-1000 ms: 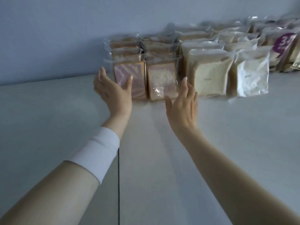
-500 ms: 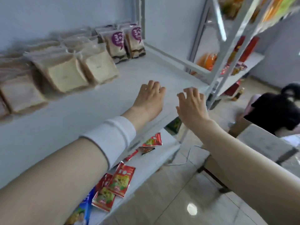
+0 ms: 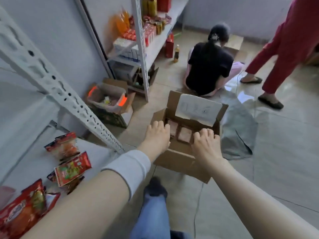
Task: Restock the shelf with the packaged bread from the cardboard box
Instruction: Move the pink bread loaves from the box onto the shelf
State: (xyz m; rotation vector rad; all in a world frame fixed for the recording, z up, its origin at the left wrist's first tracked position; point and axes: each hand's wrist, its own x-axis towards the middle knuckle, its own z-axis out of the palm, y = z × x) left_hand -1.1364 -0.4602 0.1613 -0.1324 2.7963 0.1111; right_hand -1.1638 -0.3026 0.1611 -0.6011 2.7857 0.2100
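Observation:
An open cardboard box (image 3: 179, 154) stands on the tiled floor in front of me, with a white paper label on its far flap. Inside it I see packaged bread (image 3: 184, 135), brownish slices in clear wrap, standing upright. My left hand (image 3: 158, 135) hovers over the box's left side, fingers apart and bent down, holding nothing. My right hand (image 3: 205, 144) hovers over the box's near right side, also empty with fingers apart. The bread shelf is out of view.
A white metal shelf upright (image 3: 57, 88) slants across the left. Red snack packets (image 3: 72, 168) lie on the lower shelf. A smaller box (image 3: 110, 100) sits by the shelf. A person in black (image 3: 209, 62) crouches beyond the box; another in red (image 3: 283, 49) walks at right. A grey bag (image 3: 240, 133) lies beside the box.
My view has swung from the shelf with bread rows down to the floor. Both hands left the shelf and now hang over the open cardboard box.

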